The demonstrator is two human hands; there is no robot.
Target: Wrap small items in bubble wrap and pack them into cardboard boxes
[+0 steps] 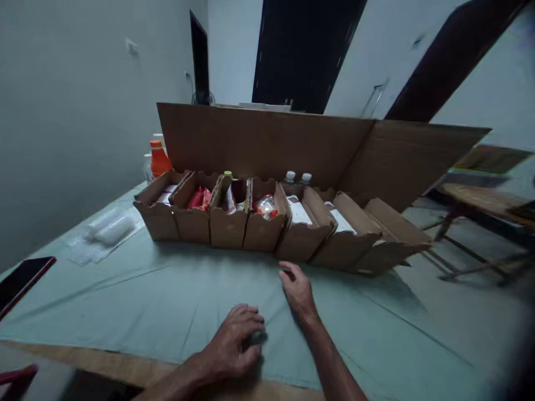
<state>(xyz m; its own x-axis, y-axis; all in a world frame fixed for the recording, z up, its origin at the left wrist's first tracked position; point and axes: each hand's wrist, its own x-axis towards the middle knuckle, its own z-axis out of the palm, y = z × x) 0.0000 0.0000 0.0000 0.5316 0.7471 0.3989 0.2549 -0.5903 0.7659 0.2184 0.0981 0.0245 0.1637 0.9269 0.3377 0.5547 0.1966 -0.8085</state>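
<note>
My left hand (239, 341) is over the near part of the pale green tablecloth (142, 306), its fingers curved and parted from the thumb, with nothing seen in it. Farther forward, my right hand (298, 291) reaches toward the row of cardboard bins, thumb and fingers apart and holding nothing. The bin nearest its fingertips is a brown cardboard bin (292, 243) with a white packet (297, 211) inside. To the left, one bin (259, 234) holds a clear and red wrapped item (266, 206), and another (191, 227) contains red packets (199, 198).
A tall cardboard panel (259, 139) stands behind the bins. Bottles, one an orange bottle (159, 160), stand at the back. Clear plastic wrap (109, 229) and a dark phone (23, 281) lie at the left. A blurred wooden table (485, 197) stands off to the right.
</note>
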